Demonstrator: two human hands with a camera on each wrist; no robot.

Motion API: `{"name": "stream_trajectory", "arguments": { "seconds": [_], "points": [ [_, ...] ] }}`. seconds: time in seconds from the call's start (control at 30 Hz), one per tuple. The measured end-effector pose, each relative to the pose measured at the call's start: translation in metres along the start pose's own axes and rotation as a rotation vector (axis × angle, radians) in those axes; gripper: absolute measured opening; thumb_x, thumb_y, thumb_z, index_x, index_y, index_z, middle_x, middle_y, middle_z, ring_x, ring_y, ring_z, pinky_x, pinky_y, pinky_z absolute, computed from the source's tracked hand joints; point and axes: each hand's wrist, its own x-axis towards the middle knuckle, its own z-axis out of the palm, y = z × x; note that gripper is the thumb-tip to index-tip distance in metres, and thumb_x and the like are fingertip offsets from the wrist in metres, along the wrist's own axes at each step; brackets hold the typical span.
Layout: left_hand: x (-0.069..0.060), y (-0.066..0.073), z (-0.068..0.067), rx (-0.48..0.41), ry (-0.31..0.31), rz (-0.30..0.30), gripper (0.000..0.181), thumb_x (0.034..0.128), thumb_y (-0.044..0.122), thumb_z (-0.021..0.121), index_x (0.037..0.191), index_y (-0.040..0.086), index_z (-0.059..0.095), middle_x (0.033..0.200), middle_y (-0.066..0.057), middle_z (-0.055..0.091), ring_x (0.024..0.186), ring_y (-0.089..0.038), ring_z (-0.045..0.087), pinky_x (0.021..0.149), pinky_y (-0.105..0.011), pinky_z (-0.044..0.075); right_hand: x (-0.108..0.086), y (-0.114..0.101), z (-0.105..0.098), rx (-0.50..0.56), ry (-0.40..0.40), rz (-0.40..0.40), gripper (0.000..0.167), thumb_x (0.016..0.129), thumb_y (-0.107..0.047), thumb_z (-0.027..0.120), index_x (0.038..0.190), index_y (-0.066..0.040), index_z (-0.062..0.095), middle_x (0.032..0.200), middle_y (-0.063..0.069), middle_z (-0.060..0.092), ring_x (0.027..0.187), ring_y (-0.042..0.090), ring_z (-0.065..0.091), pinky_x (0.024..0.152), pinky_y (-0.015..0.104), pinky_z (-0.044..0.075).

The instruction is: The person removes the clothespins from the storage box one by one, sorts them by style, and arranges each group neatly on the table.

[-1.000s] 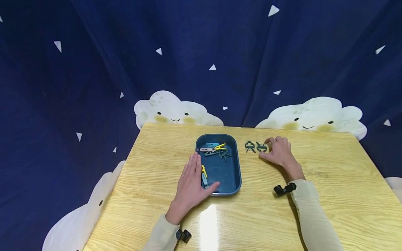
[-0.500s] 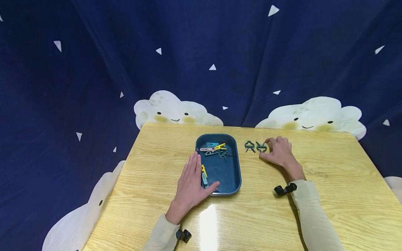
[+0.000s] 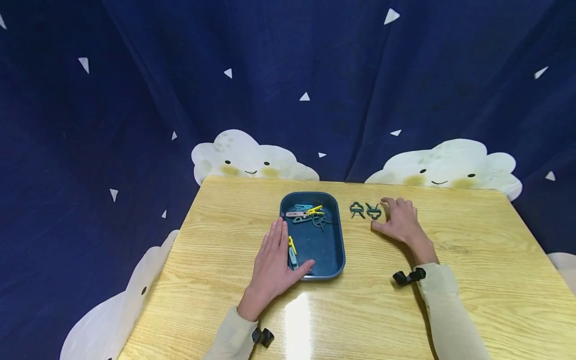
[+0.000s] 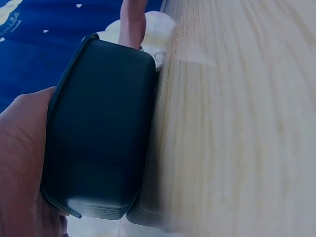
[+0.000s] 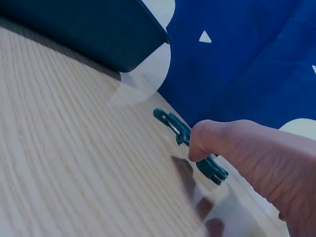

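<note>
R hand (image 3: 398, 220): fingers parted, nothing held, slightly farther off nearest clip (image 3: 373, 211) vs. a sec ago; clip lies free.
L hand (image 3: 272, 265): fingers straight, on box (image 3: 320, 252).

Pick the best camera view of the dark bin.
Head: it looks into the bin, showing most of the interior and the clothespins, though the left hand covers part. Left wrist shows only its outside, close up; right wrist, only its outside, cut by the frame.
</note>
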Motion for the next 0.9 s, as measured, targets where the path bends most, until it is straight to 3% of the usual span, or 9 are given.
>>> {"name": "stream_trajectory", "arguments": {
  "seconds": [0.2, 0.37, 0.6, 0.9],
  "points": [
    [0.000, 0.000, -0.001, -0.007, -0.009, -0.006, 0.119, 0.0886, 0.085, 0.049, 0.168, 0.006, 0.010, 0.176, -0.012, 0.009, 0.162, -0.028, 0.009, 0.129, -0.047, 0.019, -0.004, -0.011, -0.004, 0.026, 0.035, -0.042, 0.079, 0.080, -0.042, 0.082, 0.139, 0.003, 0.056, 0.118, 0.029, 0.062, 0.101, 0.044, 0.047, 0.089, 0.060, 0.035],
    [0.000, 0.000, -0.001, -0.005, -0.011, -0.009, 0.119, 0.0886, 0.085, 0.049, 0.168, 0.006, 0.010, 0.176, -0.012, 0.009, 0.162, -0.027, 0.008, 0.129, -0.047, 0.018, -0.006, -0.028, -0.007, 0.026, 0.055, -0.081, 0.071, 0.082, -0.039, 0.081, 0.135, 0.004, 0.060, 0.100, 0.023, 0.066, 0.095, 0.042, 0.052, 0.086, 0.058, 0.038],
    [-0.001, 0.000, -0.002, -0.011, -0.006, -0.010, 0.118, 0.0887, 0.083, 0.052, 0.167, 0.004, 0.014, 0.176, -0.012, 0.010, 0.163, -0.025, 0.005, 0.129, -0.047, 0.018, -0.006, -0.060, -0.010, 0.032, 0.086, -0.154, 0.062, 0.082, -0.039, 0.078, 0.128, 0.001, 0.067, 0.114, 0.024, 0.071, 0.094, 0.037, 0.055, 0.080, 0.052, 0.040],
    [0.000, 0.000, -0.001, -0.014, -0.001, -0.003, 0.119, 0.0885, 0.083, 0.052, 0.167, 0.003, 0.014, 0.176, -0.012, 0.009, 0.162, -0.028, 0.009, 0.129, -0.047, 0.018, -0.006, -0.101, -0.008, 0.045, 0.101, -0.235, 0.056, 0.086, -0.038, 0.073, 0.126, 0.000, 0.070, 0.114, 0.018, 0.073, 0.095, 0.033, 0.055, 0.079, 0.047, 0.039]
  ]
}}
